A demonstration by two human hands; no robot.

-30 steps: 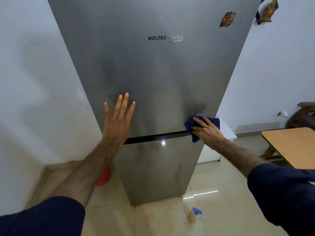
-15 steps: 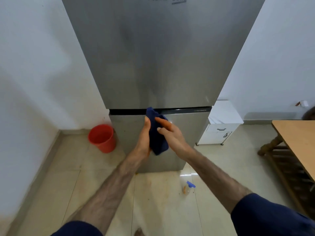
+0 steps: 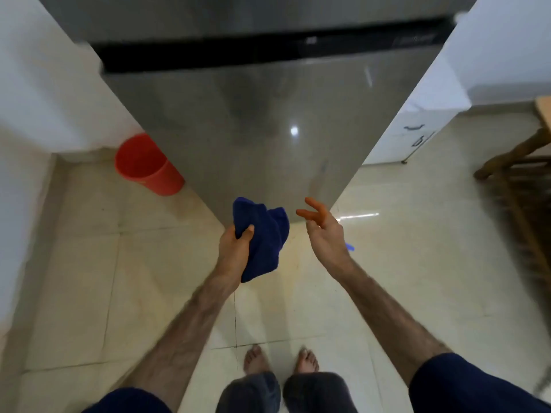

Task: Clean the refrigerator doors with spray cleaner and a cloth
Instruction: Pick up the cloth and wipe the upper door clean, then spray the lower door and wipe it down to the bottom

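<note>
One left hand [image 3: 235, 248] grips cloth [image 3: 262, 236]; right hand [image 3: 325, 234] fingers [image 3: 310, 214] spread.

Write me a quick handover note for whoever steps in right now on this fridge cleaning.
Left hand: shut on the blue cloth, which hangs bunched from its grip.
Right hand: open and empty, fingers spread, held low in front of the lower door.
Spray bottle: on the floor behind the right hand; only its blue tip shows.
Red bucket: on the floor left of the fridge.
Done: cannot be judged from this view; only the bottom edge of the upper door shows.
Left: nothing touches the lower door now. Likely pick up the spray, wet that door, then wipe it.
</note>
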